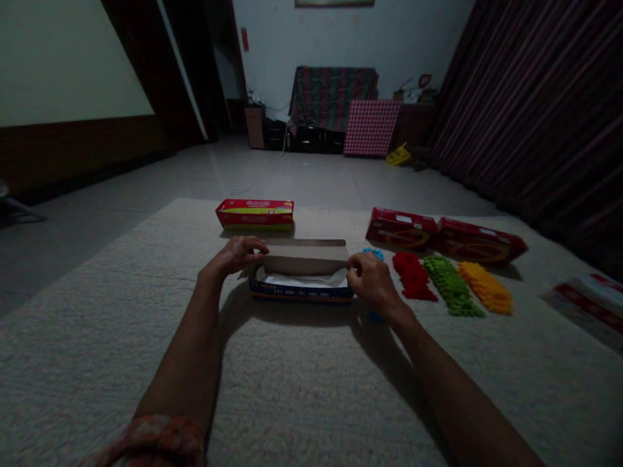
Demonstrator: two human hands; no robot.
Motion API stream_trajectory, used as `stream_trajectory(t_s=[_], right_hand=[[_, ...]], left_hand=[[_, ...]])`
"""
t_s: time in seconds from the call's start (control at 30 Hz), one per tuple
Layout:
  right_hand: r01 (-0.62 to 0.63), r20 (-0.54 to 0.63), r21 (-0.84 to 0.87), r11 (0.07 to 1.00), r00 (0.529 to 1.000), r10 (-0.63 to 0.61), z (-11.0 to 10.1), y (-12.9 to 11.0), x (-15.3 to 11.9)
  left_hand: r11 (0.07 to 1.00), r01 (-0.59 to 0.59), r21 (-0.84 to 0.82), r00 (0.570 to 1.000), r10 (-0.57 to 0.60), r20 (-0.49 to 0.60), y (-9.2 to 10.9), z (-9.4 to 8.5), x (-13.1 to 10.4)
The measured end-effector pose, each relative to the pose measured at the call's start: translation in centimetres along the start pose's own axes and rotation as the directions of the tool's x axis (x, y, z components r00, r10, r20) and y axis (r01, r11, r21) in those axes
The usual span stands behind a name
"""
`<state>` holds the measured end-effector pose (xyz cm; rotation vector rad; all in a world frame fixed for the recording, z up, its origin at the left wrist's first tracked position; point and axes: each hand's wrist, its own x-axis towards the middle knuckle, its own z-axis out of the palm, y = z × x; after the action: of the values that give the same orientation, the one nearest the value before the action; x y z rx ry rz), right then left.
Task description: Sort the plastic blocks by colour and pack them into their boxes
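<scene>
A dark blue cardboard box (302, 294) with pale lettering stands in front of me on the pale rug, its lid raised at the back. White paper or lining (306, 281) shows inside it. At the box's left end, my left hand (237, 255) has its fingers closed on the corner by the lid. My right hand (370, 275) pinches the opposite corner at the right end. Just beyond the right hand lies a blue piece (374, 253), partly hidden by it. Beside that, red (413, 275), green (450, 285) and orange pieces (485, 287) lie in rows.
A red and green box (256, 216) stands behind to the left. Two dark red boxes (402, 228) stand end to end behind the coloured rows. Another red and white package (596, 301) lies at far right. The rug (292, 395) ends at a tiled floor (311, 175).
</scene>
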<state>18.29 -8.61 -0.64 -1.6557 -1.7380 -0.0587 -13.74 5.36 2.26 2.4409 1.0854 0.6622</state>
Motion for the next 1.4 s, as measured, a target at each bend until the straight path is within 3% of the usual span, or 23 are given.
stream_trajectory(t_s=[0.17, 0.3, 0.43, 0.6, 0.7, 0.8, 0.97, 1.17, 1.27, 1.4], right_hand=[[0.026, 0.053, 0.096, 0.995, 0.998, -0.031, -1.7, 0.4, -0.4], [0.004, 0.137, 0.172, 0.985, 0.990, -0.028, -3.1, 0.6, -0.2], [0.032, 0.165, 0.173, 0.984, 0.984, -0.061, -3.4, 0.6, -0.2], [0.089, 0.099, 0.153, 0.984, 0.990, -0.105, -3.1, 0.6, -0.4], [0.095, 0.075, 0.172, 0.981, 0.991, -0.109, -3.0, 0.6, -0.4], [0.104, 0.068, 0.167, 0.980, 0.991, -0.116, -2.9, 0.6, -0.3], [0.107, 0.063, 0.111, 0.988, 0.991, -0.115, -2.6, 0.5, -0.3], [0.107, 0.077, 0.067, 0.992, 0.991, -0.112, -2.4, 0.5, -0.5], [0.087, 0.091, 0.048, 0.995, 0.992, -0.092, -2.2, 0.6, -0.5], [0.029, 0.113, 0.059, 0.998, 0.993, -0.035, -1.8, 0.8, -0.6]], left_hand=[[0.994, 0.052, -0.091, 0.999, -0.051, 0.016, -0.9, 0.3, -0.1], [0.996, 0.072, -0.061, 0.997, -0.072, 0.001, -1.4, 0.5, 0.1], [0.993, 0.118, -0.022, 0.993, -0.118, 0.000, -0.5, -0.2, -0.1], [0.989, 0.126, -0.075, 0.986, -0.133, -0.098, 1.0, -0.8, -0.5], [0.987, 0.069, -0.146, 0.961, -0.106, -0.255, 1.2, -0.7, -0.5], [0.972, 0.074, -0.223, 0.922, -0.152, -0.356, 0.8, -0.8, -0.5], [0.873, 0.189, -0.449, 0.880, -0.353, -0.317, -0.7, -1.2, -0.8], [0.733, 0.225, -0.642, 0.801, -0.514, -0.307, -3.9, 1.5, -1.7], [0.679, 0.254, -0.688, 0.697, -0.622, -0.356, -5.9, 3.6, -3.1], [0.753, 0.334, -0.568, 0.556, -0.643, -0.526, -8.0, 5.1, -4.7]])
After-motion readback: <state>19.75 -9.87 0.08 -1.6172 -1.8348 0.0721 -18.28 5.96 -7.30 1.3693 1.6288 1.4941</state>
